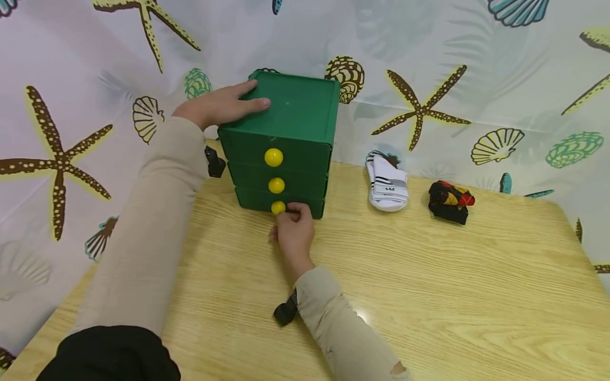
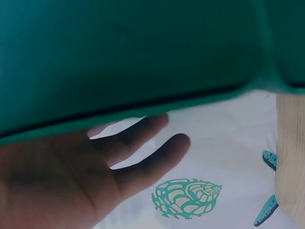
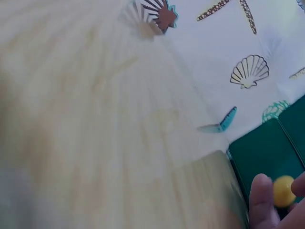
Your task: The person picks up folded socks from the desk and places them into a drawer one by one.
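Note:
A small green cabinet (image 1: pixel 290 114) with three stacked drawers stands on the table against the patterned cloth. Each drawer front carries a round yellow knob: the top knob (image 1: pixel 274 157), the middle knob (image 1: pixel 276 185) and the bottom knob (image 1: pixel 278 207). My left hand (image 1: pixel 221 107) rests at the cabinet's upper left edge, thumb and a finger on its top; the left wrist view shows other fingers extended beside the green wall (image 2: pixel 119 52). With thumb and fingers, my right hand (image 1: pixel 296 230) pinches the bottom knob, also seen as a yellow ball (image 3: pixel 284 191) between fingertips in the right wrist view. All drawers look closed.
Right of the cabinet lies a folded pair of white socks (image 1: pixel 388 185) with dark stripes. Farther right is a black bundle of fabric (image 1: pixel 450 202) with red and yellow patches. A cloth (image 1: pixel 295 32) printed with shells and starfish hangs behind the wooden table (image 1: pixel 429 296).

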`<state>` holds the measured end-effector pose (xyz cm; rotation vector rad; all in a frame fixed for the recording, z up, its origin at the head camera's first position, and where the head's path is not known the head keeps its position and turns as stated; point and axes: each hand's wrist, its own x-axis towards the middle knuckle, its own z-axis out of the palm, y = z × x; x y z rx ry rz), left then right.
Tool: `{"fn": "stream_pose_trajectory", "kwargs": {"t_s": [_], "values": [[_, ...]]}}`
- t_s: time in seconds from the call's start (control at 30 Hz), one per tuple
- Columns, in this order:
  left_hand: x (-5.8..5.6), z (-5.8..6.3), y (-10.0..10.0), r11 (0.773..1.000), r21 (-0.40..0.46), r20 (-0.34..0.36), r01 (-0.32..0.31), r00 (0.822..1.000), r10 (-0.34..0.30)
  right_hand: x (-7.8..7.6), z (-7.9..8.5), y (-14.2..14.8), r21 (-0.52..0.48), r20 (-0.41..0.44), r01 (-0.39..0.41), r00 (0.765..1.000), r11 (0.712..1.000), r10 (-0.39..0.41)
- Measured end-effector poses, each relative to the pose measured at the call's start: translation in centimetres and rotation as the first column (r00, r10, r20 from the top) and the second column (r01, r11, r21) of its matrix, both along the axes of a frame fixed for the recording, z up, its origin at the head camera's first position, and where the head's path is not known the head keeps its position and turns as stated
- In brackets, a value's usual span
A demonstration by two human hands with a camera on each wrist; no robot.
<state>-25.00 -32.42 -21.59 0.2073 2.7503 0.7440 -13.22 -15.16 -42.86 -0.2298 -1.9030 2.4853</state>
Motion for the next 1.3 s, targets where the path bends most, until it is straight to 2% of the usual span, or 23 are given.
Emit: {"fn": "stream_pose_trajectory", "kwargs": {"t_s": [0.13, 0.3, 0.5, 0.63, 0.9, 1.0, 1.3], "values": [[0.4, -0.4, 0.3, 0.998, 0.063, -0.02, 0.0, 1.0, 0.001, 0.3, -0.2, -1.2, -0.07, -0.038, 0.016, 0.999, 0.997, -0.019], [0.5, -0.4, 0.7, 0.995, 0.096, -0.051, 0.005, 0.999, 0.0, 0.1, 0.0, -2.5, -0.141, -0.073, 0.081, 0.993, 0.987, -0.092], [0.8, 0.0, 1.1, 0.992, 0.123, -0.049, -0.007, 0.999, 0.013, -0.9, 0.1, -3.7, -0.123, -0.04, 0.22, 0.973, 0.968, -0.227], [1.0, 0.1, 1.3, 0.991, 0.134, -0.041, -0.016, 0.999, 0.022, -1.1, 0.2, -4.0, -0.099, -0.028, 0.277, 0.959, 0.956, -0.281], [0.8, -0.3, 1.1, 0.987, 0.158, -0.038, -0.025, 0.999, 0.031, -0.9, 0.1, -4.1, -0.03, 0.007, 0.309, 0.951, 0.95, -0.309], [0.8, -0.4, 0.9, 0.985, 0.17, -0.029, -0.03, 0.999, 0.035, -0.7, -0.1, -4.2, -0.034, 0.018, 0.304, 0.953, 0.952, -0.303], [0.9, -1.0, 0.2, 0.985, 0.166, -0.012, -0.04, 0.999, 0.043, 1.6, -0.7, -4.6, -0.047, 0.065, 0.288, 0.956, 0.956, -0.285]]}}
